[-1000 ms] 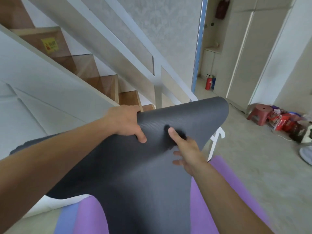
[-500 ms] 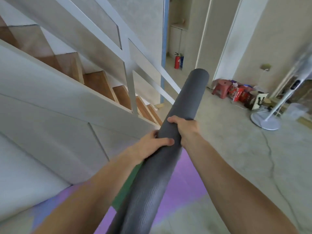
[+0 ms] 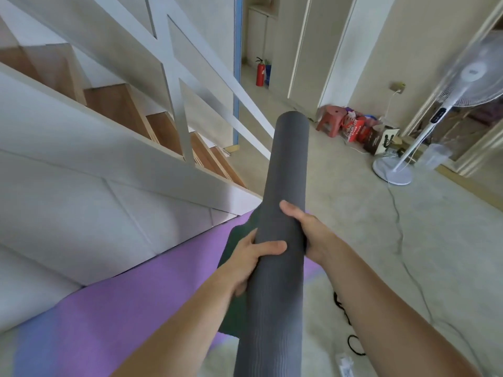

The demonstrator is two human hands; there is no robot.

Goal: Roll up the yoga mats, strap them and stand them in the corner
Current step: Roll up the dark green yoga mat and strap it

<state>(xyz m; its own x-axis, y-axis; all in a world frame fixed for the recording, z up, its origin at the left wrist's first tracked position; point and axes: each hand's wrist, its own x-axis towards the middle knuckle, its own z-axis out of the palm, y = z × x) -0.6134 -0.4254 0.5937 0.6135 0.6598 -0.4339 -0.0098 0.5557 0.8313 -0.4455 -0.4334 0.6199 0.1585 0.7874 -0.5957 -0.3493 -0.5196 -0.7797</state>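
- Two hands on the roll, right in front of you: your left hand [image 3: 253, 257] grips the grey mat [image 3: 283, 172] from the left, thumb laid across the top and fingers curled underneath.
- Your right hand [image 3: 306, 232] clasps it from the other side, a touch further along, with the thumb on top; the rest of those fingers go round the far side, out of sight.
- The grey mat is rolled into a tight tube, held off the ground and angled away from you, its far end up.
- Just below your hands, a dark green mat [image 3: 231, 317] lies flat on a purple mat [image 3: 152, 284], which is spread along the foot of the white stair wall [image 3: 81, 191].
- To your right, black loops [image 3: 353, 345] lie on the pale floor [image 3: 422, 254], and a white cable [image 3: 397, 213] trails across it.
- Further out, wooden stairs [image 3: 114, 104] climb to your left behind a white railing [image 3: 179, 85].
- Across the room, a white standing fan [image 3: 393, 172], a red stool [image 3: 330, 121] with bags [image 3: 356, 129] beside it, and a red fire extinguisher [image 3: 260, 74] by the pale cupboards.
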